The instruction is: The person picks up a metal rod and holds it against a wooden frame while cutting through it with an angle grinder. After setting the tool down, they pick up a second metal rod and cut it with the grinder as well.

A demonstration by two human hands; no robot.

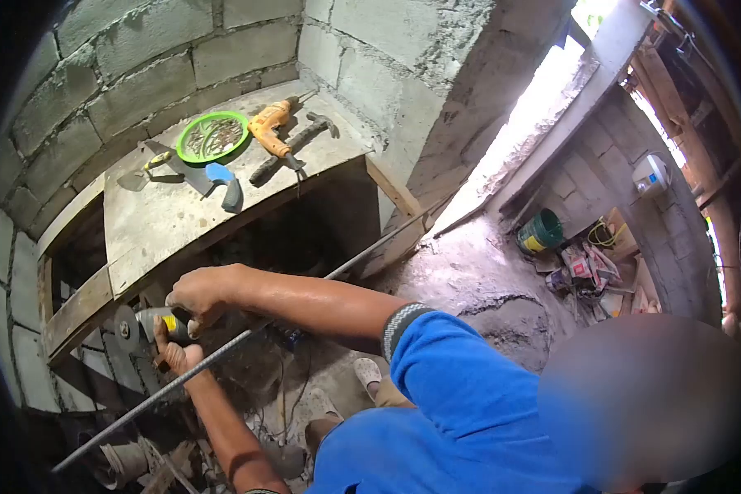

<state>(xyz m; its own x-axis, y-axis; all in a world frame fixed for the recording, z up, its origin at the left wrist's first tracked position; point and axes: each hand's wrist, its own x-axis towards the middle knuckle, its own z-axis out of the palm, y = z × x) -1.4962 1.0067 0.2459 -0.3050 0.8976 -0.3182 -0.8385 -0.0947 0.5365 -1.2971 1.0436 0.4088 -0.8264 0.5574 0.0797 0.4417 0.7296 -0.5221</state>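
Note:
Neither of my own hands shows in the head view. A co-worker [436, 412] in a blue shirt bends over at the centre and lower right. Both of the co-worker's hands [199, 298] are closed around an angle grinder [150, 323], its round disc [126, 323] facing left, close to the board's wooden frame [78, 317]. A long ribbed steel bar [337, 270] runs diagonally past the grinder, from lower left to upper right. Whether the disc touches anything cannot be made out.
On a board [132, 247] lie a green tray of small metal pieces [214, 137], an orange drill [270, 128], a hammer [292, 148], a trowel [146, 169] and a blue-handled handsaw [222, 177]. Block walls [148, 70] enclose it. A green bucket [540, 232] stands by rubble, right.

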